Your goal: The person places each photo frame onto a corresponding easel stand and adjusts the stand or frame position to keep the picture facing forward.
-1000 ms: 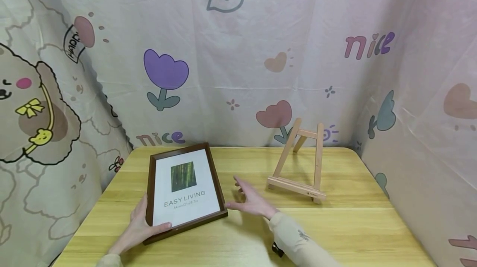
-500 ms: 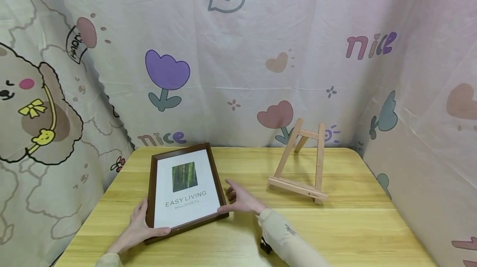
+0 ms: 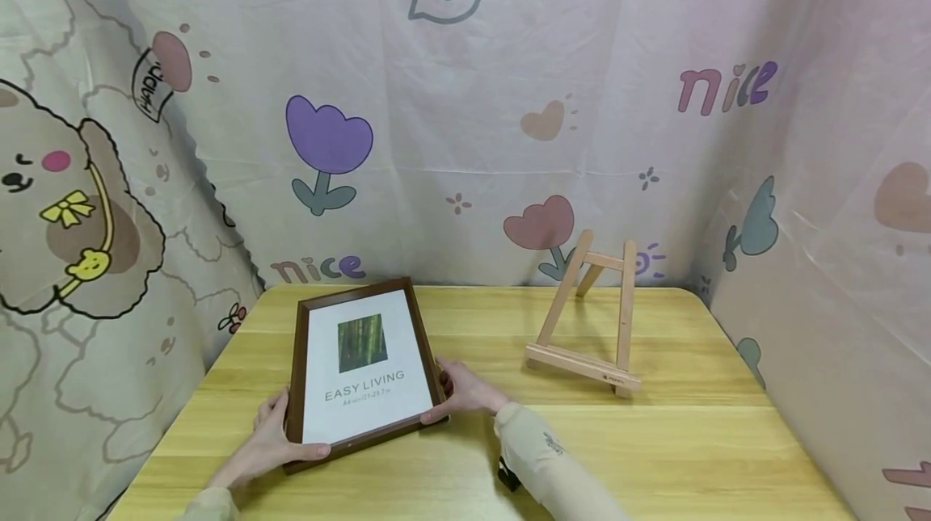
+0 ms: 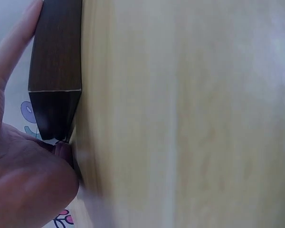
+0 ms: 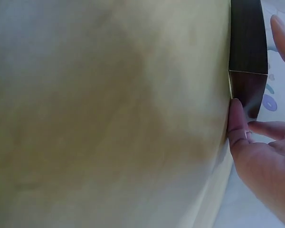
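Observation:
A dark brown picture frame (image 3: 354,445) lies on the table at the left of the head view, its white insert bearing a small green forest picture and the words EASY LIVING. My left hand (image 3: 269,434) grips its lower left corner, thumb over the front border and fingers along the left side. At the lower right corner my right hand (image 3: 465,392) has its thumb over the front and its fingers curled against the side. In the right wrist view, those fingers (image 5: 237,118) are at the lower edge of the frame's side (image 5: 247,90), partly hidden behind it.
A small wooden easel (image 3: 575,363) with a front ledge stands at the right of the wooden table (image 3: 676,440). Behind and on both sides hangs a printed curtain (image 3: 451,101) with flowers, hearts and a cartoon animal.
My right hand has moved left from beside the picture frame onto its lower right corner, fingers closing in. The left hand keeps its grip, and the frame lies as before.

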Available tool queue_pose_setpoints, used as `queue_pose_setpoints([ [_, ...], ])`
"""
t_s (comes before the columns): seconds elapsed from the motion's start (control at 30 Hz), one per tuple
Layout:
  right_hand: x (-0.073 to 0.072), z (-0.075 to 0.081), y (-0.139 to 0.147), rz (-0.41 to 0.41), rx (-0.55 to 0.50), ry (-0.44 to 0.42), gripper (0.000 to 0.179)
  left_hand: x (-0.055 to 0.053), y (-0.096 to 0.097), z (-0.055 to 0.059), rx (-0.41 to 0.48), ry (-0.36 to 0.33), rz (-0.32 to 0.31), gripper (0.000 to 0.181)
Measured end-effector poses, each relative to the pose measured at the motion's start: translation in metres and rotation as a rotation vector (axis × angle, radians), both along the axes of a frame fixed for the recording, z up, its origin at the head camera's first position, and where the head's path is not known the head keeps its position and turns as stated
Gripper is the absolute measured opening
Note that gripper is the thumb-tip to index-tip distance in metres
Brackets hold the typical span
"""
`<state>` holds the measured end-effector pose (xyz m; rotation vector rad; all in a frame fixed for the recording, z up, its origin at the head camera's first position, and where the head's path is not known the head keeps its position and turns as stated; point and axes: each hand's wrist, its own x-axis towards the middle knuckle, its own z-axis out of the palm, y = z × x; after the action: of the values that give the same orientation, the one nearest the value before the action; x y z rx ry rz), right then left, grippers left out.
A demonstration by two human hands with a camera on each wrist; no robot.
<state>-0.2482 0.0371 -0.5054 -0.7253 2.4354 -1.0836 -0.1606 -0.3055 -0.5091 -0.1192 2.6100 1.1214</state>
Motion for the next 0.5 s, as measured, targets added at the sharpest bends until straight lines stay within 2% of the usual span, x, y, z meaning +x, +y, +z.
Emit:
queue_pose_setpoints([
  [0.2,0.0028,0.0015,-0.0023,-0.020,0.054,0.006,0.107,0.0002,-0.0006,-0.0005,0.004,0.013,-0.008,0.138],
  [0.5,0.0040,0.0005,-0.0026,-0.032,0.028,0.021,0.102,0.0014,-0.0028,-0.0027,0.026,0.028,-0.014,0.133],
])
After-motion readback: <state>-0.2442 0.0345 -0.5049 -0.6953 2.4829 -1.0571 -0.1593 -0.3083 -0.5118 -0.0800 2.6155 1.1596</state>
